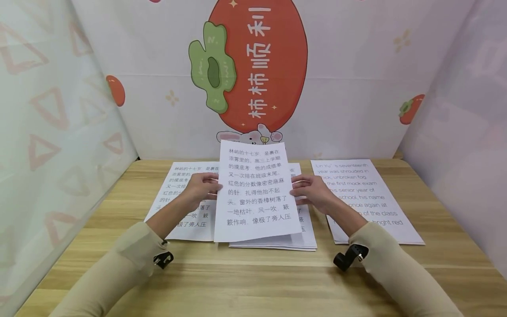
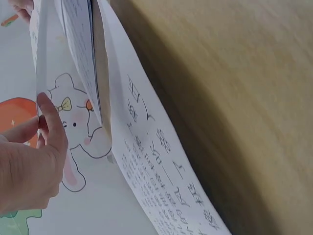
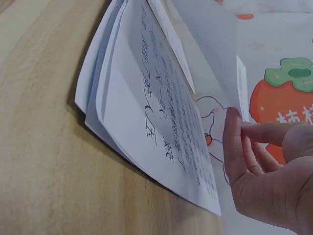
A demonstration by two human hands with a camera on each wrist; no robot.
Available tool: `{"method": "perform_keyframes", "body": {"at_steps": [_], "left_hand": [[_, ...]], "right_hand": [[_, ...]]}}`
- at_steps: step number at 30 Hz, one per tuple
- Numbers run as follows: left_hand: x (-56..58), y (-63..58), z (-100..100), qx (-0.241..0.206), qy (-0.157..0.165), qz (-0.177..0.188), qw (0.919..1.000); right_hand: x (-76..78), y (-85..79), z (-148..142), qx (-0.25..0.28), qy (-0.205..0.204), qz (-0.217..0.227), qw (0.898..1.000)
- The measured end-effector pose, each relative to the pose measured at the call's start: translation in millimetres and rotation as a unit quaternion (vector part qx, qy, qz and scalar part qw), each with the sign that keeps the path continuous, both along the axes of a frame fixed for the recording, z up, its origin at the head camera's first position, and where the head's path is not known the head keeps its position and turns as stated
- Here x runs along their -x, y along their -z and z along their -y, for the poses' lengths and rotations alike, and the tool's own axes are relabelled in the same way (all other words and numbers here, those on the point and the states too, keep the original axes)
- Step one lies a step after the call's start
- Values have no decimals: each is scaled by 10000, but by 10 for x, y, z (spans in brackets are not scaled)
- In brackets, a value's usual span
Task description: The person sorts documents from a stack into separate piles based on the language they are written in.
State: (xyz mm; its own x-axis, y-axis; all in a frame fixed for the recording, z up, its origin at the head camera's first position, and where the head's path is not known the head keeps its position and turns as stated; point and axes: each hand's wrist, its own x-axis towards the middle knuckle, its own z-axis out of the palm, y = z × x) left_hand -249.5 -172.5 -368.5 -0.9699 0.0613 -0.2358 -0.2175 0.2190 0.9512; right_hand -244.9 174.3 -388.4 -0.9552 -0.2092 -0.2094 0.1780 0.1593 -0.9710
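A sheet of paper [image 1: 255,193] printed with Chinese text is held up off the table, tilted, between both hands. My left hand [image 1: 203,189] pinches its left edge; in the left wrist view, the left hand's thumb and fingers [image 2: 51,115] meet on that edge. On the opposite side my right hand [image 1: 310,189] pinches the right edge, with thumb and fingertips [image 3: 234,117] touching the paper in the right wrist view. Under the raised sheet lies a stack of similar printed sheets [image 1: 273,245], partly hidden by it.
To the left lies another Chinese-text sheet [image 1: 190,235], partly behind the left arm. At the right is a sheet with English text [image 1: 356,176], partly covered by the right hand and forearm. All rest on a wooden table [image 1: 253,281] before a printed backdrop [image 1: 348,110].
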Motion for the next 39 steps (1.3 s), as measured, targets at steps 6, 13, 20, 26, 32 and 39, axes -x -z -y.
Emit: {"method": "perform_keyframes", "body": {"at_steps": [6,13,20,26,32,39], "left_hand": [[-3,-61,113,-84,38,100,9999],[3,-100,250,50,-38,95,9999],[31,-111,439,271,-34,-41,9996],[61,-129,619,548,-119,-40,9984],[86,-143,814,960,-396,1,9946],[84,-125,1037,1061,-689,-9,9920]], "right_hand": [[70,0,122,181,-202,-51,9996],[158,-3,298,268,9,73,9996],[200,-39,487,273,-88,158,9995],[231,-45,706,289,-8,344,9990],[250,-32,966,439,147,444,9979],[249,-39,1232,433,295,619,9967]]}}
